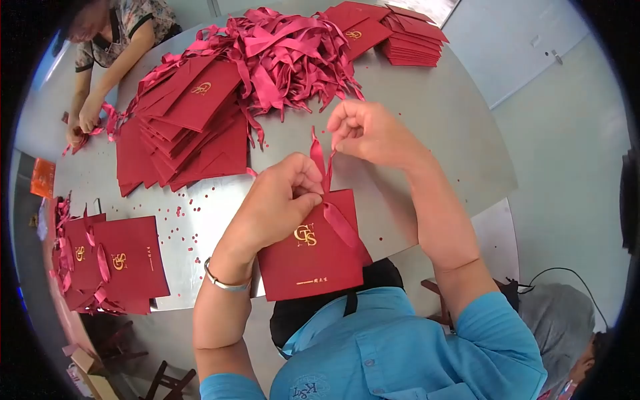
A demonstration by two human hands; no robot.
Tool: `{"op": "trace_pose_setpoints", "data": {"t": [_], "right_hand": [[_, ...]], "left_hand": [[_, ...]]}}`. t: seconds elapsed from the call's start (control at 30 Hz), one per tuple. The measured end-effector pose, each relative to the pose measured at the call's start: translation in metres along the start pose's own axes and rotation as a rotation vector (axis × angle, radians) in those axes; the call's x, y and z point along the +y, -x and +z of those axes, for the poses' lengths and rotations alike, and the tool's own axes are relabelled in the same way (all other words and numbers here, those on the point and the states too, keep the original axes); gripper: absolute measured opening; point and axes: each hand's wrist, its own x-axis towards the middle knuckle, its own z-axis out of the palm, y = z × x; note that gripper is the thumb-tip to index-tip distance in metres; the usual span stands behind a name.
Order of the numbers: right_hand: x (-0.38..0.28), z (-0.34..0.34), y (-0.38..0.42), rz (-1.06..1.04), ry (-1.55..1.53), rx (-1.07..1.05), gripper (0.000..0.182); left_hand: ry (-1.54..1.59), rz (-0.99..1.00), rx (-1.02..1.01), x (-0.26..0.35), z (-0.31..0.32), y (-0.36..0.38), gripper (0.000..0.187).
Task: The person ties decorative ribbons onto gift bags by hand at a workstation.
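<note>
A dark red paper bag (287, 270) with a gold monogram lies in front of me, its lower end past the table's near edge. A pink-red ribbon (341, 227) runs through its top, with one loop lying over the bag's front. My left hand (283, 193) pinches the ribbon at the bag's top edge, thumb against fingers. Above and to the right, my right hand (367, 133) is closed on a ribbon end between thumb and forefinger. A second ribbon tail stands up between the two hands.
A heap of loose ribbons (293, 57) and a stack of red bags (193, 127) lie beyond my hands. More bags (413, 40) are piled at the far right. Ribboned bags (127, 257) lie at left, near scattered red dots. Another person's hands (87, 117) work with ribbon at far left.
</note>
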Motion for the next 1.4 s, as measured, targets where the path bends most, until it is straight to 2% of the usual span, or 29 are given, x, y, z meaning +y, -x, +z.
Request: {"op": "trace_pose_setpoints", "data": {"t": [0.03,0.13,0.23,0.37,0.43,0.53,0.6,0.67,0.73,0.8,0.97,1.1,1.27,1.4], "right_hand": [[0.003,0.001,-0.002,-0.029,0.103,0.105,0.02],[0.011,0.008,-0.007,-0.074,0.164,0.202,0.017],[0.009,0.019,-0.008,-0.076,0.072,0.285,0.015],[0.023,0.03,-0.017,-0.176,-0.005,0.271,0.011],[0.02,0.026,-0.017,-0.061,-0.227,0.142,0.009],[0.018,0.025,-0.018,0.047,-0.346,0.099,0.008],[0.025,0.029,-0.022,-0.03,-0.29,0.158,0.009],[0.03,0.03,-0.024,-0.102,-0.232,0.213,0.01],[0.027,0.029,-0.024,-0.012,-0.239,0.195,0.013],[0.029,0.029,-0.026,0.0,-0.256,0.18,0.014],[0.029,0.029,-0.031,0.058,-0.276,0.168,0.015],[0.03,0.029,-0.038,0.068,-0.245,0.263,0.016],[0.03,0.034,-0.041,0.047,-0.247,0.344,0.016],[0.032,0.037,-0.044,0.04,-0.137,0.368,0.015]], "left_hand": [[-0.007,-0.003,-0.003,-0.004,0.0,-0.002,0.019],[-0.052,-0.018,0.026,-0.013,0.0,-0.007,0.017],[-0.106,0.015,0.057,-0.017,0.002,-0.008,0.016],[-0.201,-0.015,0.067,-0.013,0.005,-0.007,0.015],[-0.251,-0.015,0.107,-0.011,0.008,-0.006,0.013],[-0.321,-0.087,0.088,-0.007,0.008,-0.003,0.012],[-0.481,0.118,0.147,-0.008,0.009,0.0,0.013],[-0.476,0.118,0.139,-0.009,0.008,0.0,0.015],[-0.465,0.115,0.132,-0.01,0.007,-0.001,0.016],[-0.333,0.02,0.066,-0.008,0.005,-0.002,0.016],[-0.278,-0.003,0.033,-0.006,0.004,-0.001,0.016],[-0.202,-0.001,0.022,-0.008,0.002,-0.002,0.016],[-0.285,0.017,0.024,-0.009,0.003,-0.002,0.016],[-0.335,0.032,0.029,-0.011,0.004,-0.003,0.015]]}}
